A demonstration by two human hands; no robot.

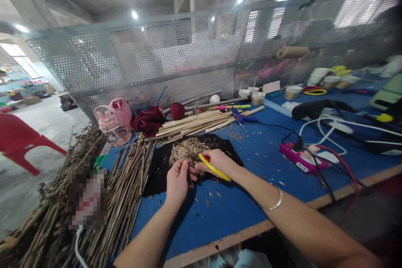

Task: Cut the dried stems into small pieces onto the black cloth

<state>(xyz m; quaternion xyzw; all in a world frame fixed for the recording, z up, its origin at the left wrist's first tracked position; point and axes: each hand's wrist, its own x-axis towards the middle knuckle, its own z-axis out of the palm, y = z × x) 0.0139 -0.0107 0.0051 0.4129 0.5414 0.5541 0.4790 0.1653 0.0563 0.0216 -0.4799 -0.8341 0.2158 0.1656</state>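
My left hand [178, 178] is closed in a pinch over the front edge of a pile of chopped dry stem bits [185, 148]. What its fingers hold is too small to make out. Close beside it, my right hand [216, 162] is wrapped round yellow-handled shears [218, 171], with some red near the grip and the dark tip pointing left over the pile. Both hands are almost touching. Under the pile lies a black cloth [160, 167] strewn with loose chips. A bundle of long dry stalks [125, 180] lies just left of my left hand.
Pale peeled sticks [194, 123], a blue glue gun [243, 118] and a dark red yarn ball [177, 111] lie behind the pile. A pink bottle [116, 123] stands left of them. To the right is a magenta power strip [303, 158] with cables. A perforated metal screen [150, 58] borders the back.
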